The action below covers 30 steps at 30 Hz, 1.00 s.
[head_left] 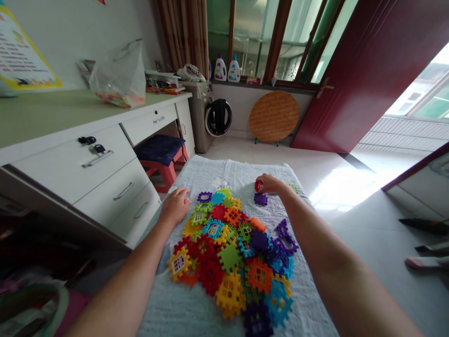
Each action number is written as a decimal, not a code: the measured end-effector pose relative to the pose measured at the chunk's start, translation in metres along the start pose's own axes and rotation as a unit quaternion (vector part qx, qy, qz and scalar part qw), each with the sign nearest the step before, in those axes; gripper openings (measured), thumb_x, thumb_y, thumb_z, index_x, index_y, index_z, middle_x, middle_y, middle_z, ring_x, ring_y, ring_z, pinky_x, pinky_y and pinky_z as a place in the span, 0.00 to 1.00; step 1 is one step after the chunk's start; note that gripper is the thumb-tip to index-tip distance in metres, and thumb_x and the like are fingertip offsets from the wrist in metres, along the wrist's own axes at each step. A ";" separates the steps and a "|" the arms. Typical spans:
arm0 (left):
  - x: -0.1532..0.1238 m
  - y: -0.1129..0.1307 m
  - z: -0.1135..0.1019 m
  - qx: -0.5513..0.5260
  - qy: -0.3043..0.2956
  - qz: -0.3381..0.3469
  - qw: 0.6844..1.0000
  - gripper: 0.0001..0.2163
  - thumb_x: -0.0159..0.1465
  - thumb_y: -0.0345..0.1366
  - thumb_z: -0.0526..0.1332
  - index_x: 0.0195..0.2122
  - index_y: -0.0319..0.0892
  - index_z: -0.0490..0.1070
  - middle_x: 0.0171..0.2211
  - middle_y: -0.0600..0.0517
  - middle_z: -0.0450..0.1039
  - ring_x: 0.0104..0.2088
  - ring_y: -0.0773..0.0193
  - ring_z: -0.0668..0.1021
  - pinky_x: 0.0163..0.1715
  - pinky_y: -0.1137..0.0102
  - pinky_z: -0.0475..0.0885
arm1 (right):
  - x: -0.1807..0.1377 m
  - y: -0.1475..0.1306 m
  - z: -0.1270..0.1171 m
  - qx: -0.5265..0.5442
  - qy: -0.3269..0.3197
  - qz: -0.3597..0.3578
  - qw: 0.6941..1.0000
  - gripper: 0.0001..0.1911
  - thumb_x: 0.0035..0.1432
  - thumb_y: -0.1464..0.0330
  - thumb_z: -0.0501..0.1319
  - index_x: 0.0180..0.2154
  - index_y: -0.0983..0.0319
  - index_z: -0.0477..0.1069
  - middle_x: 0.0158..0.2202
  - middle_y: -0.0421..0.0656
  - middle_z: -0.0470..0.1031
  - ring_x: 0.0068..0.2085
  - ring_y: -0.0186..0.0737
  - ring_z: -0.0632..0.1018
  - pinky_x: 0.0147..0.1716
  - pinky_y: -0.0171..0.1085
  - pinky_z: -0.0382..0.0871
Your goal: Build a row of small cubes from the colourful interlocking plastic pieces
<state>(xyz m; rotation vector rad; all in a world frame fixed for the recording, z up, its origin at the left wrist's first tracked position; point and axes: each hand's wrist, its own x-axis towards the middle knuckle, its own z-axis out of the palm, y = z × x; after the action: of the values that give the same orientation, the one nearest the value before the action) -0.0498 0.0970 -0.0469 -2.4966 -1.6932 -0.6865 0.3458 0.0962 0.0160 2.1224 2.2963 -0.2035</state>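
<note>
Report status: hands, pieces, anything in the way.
Right hand gripping red window piece, beside purple piece. Left hand resting on cloth, no piece visible in it. Multicoloured pile spread nearby; nothing visibly blocking right hand.

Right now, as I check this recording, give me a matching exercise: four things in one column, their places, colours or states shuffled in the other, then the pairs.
1. left hand
2. right hand
3. plastic bag
4. stool

A. dark blue on top, pinkish red below
B. on the desk
C. on the cloth, left of the colourful pile
D. holding a red piece

Pairs: 1-C, 2-D, 3-B, 4-A
</note>
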 end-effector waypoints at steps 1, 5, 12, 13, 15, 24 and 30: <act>0.000 0.001 -0.001 0.000 0.000 -0.001 1.000 0.18 0.61 0.34 0.50 0.50 0.37 0.72 0.52 0.41 0.71 0.53 0.53 0.72 0.56 0.60 0.66 | 0.000 0.001 0.000 0.004 -0.001 -0.005 1.000 0.18 0.39 0.69 0.71 0.37 0.58 0.78 0.38 0.46 0.76 0.39 0.46 0.76 0.37 0.37 0.66; -0.001 0.002 -0.002 0.001 0.003 -0.001 1.000 0.19 0.61 0.34 0.50 0.50 0.38 0.71 0.52 0.42 0.71 0.54 0.53 0.72 0.57 0.61 0.66 | -0.005 0.009 -0.009 0.025 0.024 -0.012 0.999 0.24 0.42 0.68 0.70 0.46 0.58 0.75 0.42 0.46 0.76 0.40 0.43 0.76 0.38 0.36 0.68; 0.001 0.000 0.000 0.002 -0.005 -0.008 1.000 0.18 0.61 0.34 0.50 0.49 0.38 0.71 0.53 0.42 0.71 0.54 0.53 0.72 0.57 0.60 0.66 | -0.050 0.000 -0.008 0.107 0.154 -0.008 0.982 0.11 0.54 0.67 0.61 0.39 0.62 0.74 0.36 0.44 0.76 0.37 0.40 0.75 0.39 0.36 0.65; 0.001 0.000 0.000 0.000 -0.005 -0.007 1.000 0.18 0.60 0.34 0.50 0.49 0.39 0.71 0.53 0.42 0.71 0.54 0.53 0.72 0.57 0.60 0.66 | -0.056 -0.005 -0.002 0.099 0.135 -0.030 0.985 0.11 0.52 0.65 0.62 0.38 0.62 0.74 0.36 0.44 0.76 0.38 0.41 0.75 0.40 0.37 0.65; 0.001 -0.001 0.000 -0.005 -0.001 -0.002 1.000 0.18 0.60 0.34 0.50 0.49 0.39 0.71 0.52 0.42 0.71 0.53 0.54 0.73 0.56 0.60 0.66 | -0.066 -0.017 0.011 0.078 0.113 -0.058 0.989 0.14 0.49 0.64 0.65 0.39 0.62 0.74 0.39 0.46 0.76 0.42 0.45 0.74 0.45 0.39 0.63; 0.001 -0.001 0.000 0.002 0.006 0.002 1.000 0.17 0.61 0.34 0.51 0.48 0.40 0.71 0.51 0.43 0.72 0.53 0.54 0.73 0.56 0.60 0.67 | -0.076 -0.018 0.011 0.114 0.079 -0.099 0.985 0.15 0.49 0.66 0.66 0.41 0.61 0.73 0.42 0.46 0.75 0.44 0.44 0.74 0.48 0.40 0.63; 0.000 -0.001 0.001 0.000 0.002 0.001 1.000 0.18 0.61 0.34 0.50 0.49 0.39 0.71 0.52 0.42 0.71 0.54 0.53 0.72 0.56 0.60 0.66 | -0.039 0.002 -0.006 0.012 0.081 0.032 0.996 0.21 0.53 0.66 0.63 0.50 0.63 0.71 0.49 0.50 0.75 0.50 0.50 0.73 0.48 0.41 0.62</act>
<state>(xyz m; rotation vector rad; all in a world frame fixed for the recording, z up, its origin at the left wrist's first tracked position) -0.0506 0.0982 -0.0481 -2.4956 -1.6889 -0.6903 0.3513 0.0580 0.0256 2.2994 2.3158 -0.0615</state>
